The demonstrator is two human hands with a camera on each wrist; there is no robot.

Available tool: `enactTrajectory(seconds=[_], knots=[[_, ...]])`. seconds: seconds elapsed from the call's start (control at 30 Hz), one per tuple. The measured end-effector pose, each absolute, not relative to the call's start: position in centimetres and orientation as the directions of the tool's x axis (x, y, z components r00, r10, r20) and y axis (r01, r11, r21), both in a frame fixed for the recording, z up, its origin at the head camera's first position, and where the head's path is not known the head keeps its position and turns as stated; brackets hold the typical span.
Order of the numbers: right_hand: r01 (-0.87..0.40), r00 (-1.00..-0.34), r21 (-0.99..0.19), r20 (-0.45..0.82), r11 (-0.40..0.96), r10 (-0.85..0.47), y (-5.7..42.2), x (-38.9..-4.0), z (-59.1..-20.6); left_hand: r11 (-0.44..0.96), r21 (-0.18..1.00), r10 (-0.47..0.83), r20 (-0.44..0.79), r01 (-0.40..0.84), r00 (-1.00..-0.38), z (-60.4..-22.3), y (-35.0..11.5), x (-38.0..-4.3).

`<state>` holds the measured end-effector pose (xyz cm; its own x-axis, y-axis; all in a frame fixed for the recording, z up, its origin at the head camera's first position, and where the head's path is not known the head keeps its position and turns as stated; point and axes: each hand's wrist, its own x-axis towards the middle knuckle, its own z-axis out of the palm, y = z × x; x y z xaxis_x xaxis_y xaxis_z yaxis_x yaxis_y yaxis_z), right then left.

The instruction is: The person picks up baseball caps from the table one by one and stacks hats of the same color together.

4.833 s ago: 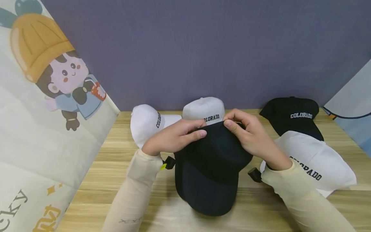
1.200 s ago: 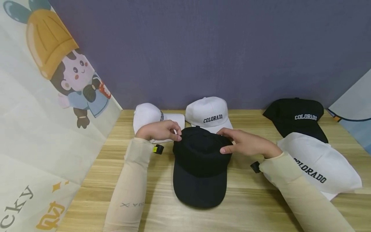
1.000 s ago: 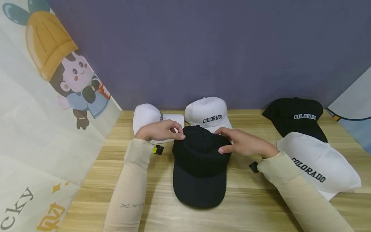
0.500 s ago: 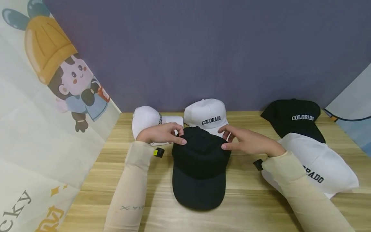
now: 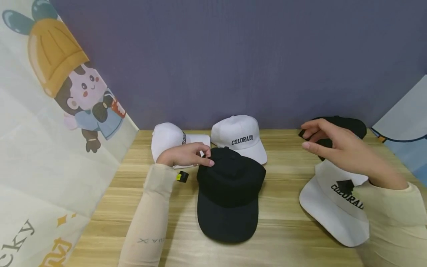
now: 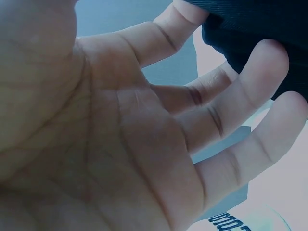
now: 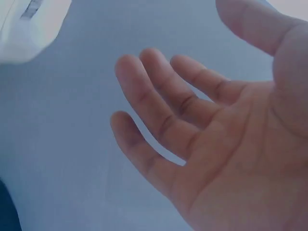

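A black baseball cap [image 5: 228,185] sits on the table in the head view, its brim toward me. My left hand [image 5: 184,154] pinches the left rear edge of its crown between thumb and index finger. In the left wrist view the index fingertip meets the dark fabric [image 6: 250,24], while the other fingers stay loosely bent. My right hand [image 5: 350,152] is held up at the right with relaxed fingers and nothing in them. It covers part of a second black cap [image 5: 355,124] and a white COLORADO cap [image 5: 328,207]. Only a plain surface lies behind its fingers in the right wrist view.
Two more white caps, a sideways one [image 5: 166,141] and a front-facing one [image 5: 237,131], stand along the back by the grey-purple wall [image 5: 233,59]. A printed cloth [image 5: 40,148] hangs at the left. Below is the wood-grain table [image 5: 280,222].
Earlier both hands held the black cap higher, at its rear edge; it then came down onto the table. Within the last half second my right hand left it and moved right; the left stayed.
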<state>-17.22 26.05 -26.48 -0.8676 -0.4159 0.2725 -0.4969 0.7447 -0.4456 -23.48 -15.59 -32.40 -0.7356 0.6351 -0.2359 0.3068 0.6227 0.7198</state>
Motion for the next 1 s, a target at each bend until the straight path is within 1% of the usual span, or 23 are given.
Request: enactTrajectory(seconds=[0.1,0.2,0.33,0.47,0.6,0.7,0.8,1.0], knots=[[-0.445,-0.895,-0.431,0.237,0.785,-0.377,27.7,-17.8,-25.9,0.625,0.720,0.633,-0.239,0.303,-0.736,-32.4,-15.7,-23.4],[-0.375,-0.927,-0.436,0.154,0.818,-0.342,29.6,-19.1,-25.6,0.622,0.724,0.633,-0.242,0.297,-0.736,-32.4,-15.7,-23.2],[-0.310,-0.947,-0.382,0.047,0.871,-0.316,32.4,-21.4,-25.9,0.612,0.731,0.641,-0.238,0.300,-0.729,-32.5,-15.7,-23.2],[-0.300,-0.945,-0.296,-0.035,0.907,-0.325,34.8,-23.8,-26.8,0.609,0.731,0.645,-0.231,0.308,-0.728,-32.5,-15.6,-23.3],[-0.277,-0.941,-0.251,-0.126,0.927,-0.315,36.9,-25.6,-28.0,0.610,0.728,0.647,-0.229,0.313,-0.728,-32.4,-15.6,-23.4],[-0.245,-0.942,-0.255,-0.166,0.935,-0.292,38.3,-26.5,-28.9,0.610,0.726,0.648,-0.227,0.317,-0.727,-32.3,-15.6,-23.3],[-0.219,-0.945,-0.277,-0.179,0.936,-0.274,39.2,-27.1,-29.8,0.616,0.718,0.647,-0.225,0.324,-0.729,-32.3,-15.7,-23.3],[-0.205,-0.941,-0.296,-0.201,0.933,-0.271,40.8,-28.0,-31.2,0.615,0.713,0.652,-0.218,0.338,-0.726,-32.2,-15.7,-23.1]])
